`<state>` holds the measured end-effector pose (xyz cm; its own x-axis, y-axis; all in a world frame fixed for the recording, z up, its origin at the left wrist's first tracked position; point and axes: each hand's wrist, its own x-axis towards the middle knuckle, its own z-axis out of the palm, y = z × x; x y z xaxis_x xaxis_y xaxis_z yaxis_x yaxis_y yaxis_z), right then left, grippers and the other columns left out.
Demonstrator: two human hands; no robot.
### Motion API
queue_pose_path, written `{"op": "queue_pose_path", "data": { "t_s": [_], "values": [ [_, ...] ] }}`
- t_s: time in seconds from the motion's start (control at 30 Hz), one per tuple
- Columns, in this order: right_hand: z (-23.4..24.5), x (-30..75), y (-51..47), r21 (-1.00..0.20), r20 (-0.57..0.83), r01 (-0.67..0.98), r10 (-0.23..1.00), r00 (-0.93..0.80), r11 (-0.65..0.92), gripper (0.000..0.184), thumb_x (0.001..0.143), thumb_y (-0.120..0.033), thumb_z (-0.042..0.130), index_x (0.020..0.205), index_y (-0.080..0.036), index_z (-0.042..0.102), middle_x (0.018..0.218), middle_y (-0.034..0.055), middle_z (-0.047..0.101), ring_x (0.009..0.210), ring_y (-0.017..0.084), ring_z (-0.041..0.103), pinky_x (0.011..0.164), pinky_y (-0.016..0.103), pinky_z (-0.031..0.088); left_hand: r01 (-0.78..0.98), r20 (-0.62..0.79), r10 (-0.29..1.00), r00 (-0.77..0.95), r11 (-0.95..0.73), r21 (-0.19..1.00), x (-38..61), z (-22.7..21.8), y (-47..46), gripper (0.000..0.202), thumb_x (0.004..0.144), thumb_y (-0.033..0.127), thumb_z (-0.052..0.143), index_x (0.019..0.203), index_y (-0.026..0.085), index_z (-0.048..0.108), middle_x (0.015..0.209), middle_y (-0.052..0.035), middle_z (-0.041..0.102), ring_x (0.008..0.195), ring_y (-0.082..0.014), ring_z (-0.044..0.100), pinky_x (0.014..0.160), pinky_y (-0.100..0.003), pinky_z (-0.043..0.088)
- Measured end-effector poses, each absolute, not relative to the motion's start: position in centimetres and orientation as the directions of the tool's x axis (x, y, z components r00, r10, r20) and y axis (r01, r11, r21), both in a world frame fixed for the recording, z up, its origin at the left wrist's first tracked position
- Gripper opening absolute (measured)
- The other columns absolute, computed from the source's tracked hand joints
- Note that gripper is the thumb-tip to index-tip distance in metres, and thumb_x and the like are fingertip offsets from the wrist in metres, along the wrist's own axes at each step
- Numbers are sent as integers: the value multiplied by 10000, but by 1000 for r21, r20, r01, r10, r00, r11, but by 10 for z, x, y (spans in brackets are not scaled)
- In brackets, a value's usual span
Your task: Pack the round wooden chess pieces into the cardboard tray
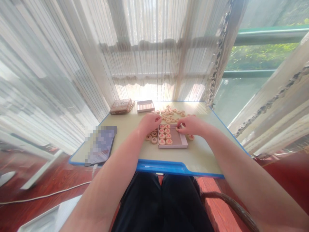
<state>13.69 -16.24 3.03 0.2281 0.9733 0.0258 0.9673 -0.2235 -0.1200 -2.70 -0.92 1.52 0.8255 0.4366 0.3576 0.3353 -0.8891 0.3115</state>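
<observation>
A shallow grey tray (180, 144) lies on the small table (205, 154) in front of me, its left side filled with round wooden chess pieces (165, 135) marked in red. My right hand (190, 125) rests over the tray's top right corner, fingers pinched on one piece. My left hand (149, 123) hovers at the tray's upper left, fingers curled over loose pieces (152, 138) beside it; what it holds is hidden. A scatter of further pieces (171, 113) lies just beyond both hands.
A brown box (121, 106) and a second shallow tray (145, 106) sit at the table's back left. A dark tablet (101, 145) lies at the left edge. Sheer curtains hang close behind, and the table has a blue rim (164, 167).
</observation>
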Motion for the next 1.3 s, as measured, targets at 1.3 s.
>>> {"op": "queue_pose_path", "data": {
  "t_s": [1.3],
  "values": [
    [25,137,-162,-136,168,983,976,142,-120,201,744,-367,542,842,-231,654,838,27,626,777,178,550,630,266,355,330,359,432,828,-891,311,-26,7,-1,288,782,209,433,833,197,716,862,-37,704,799,-177,615,748,-263,455]
  ]
}}
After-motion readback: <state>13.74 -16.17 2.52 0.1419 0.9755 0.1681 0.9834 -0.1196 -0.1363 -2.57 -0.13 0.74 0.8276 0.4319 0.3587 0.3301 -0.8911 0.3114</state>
